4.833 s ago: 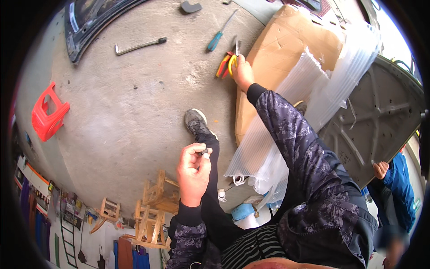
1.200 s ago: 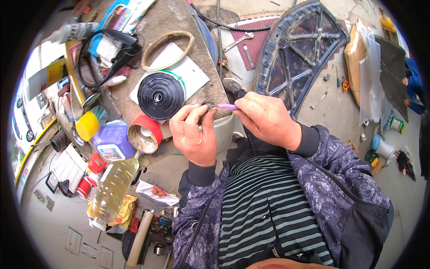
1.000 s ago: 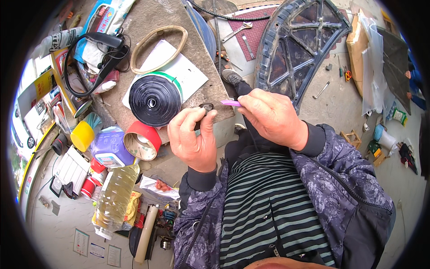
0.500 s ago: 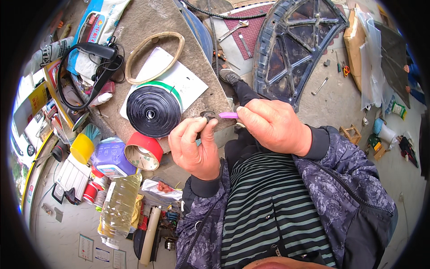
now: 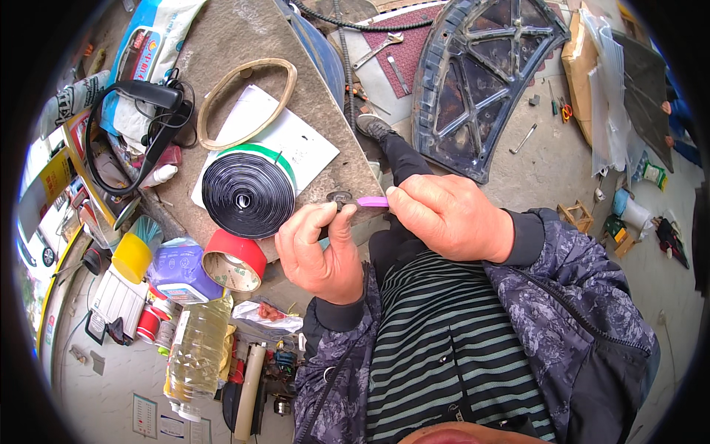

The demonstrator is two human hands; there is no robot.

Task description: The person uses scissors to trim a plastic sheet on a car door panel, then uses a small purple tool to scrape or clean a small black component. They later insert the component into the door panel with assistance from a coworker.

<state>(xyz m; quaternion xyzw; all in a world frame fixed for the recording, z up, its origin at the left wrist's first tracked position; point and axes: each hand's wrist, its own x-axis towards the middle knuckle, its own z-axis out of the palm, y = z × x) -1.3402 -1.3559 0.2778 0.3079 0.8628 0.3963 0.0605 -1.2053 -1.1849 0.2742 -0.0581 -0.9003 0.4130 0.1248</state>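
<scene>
Purple tool (image 5: 372,201) lies level, left to right, clamped in the right hand (image 5: 451,218), its tip meeting a small dark part (image 5: 342,198) pinched in the left hand (image 5: 319,248), near the black coil (image 5: 248,194).
</scene>
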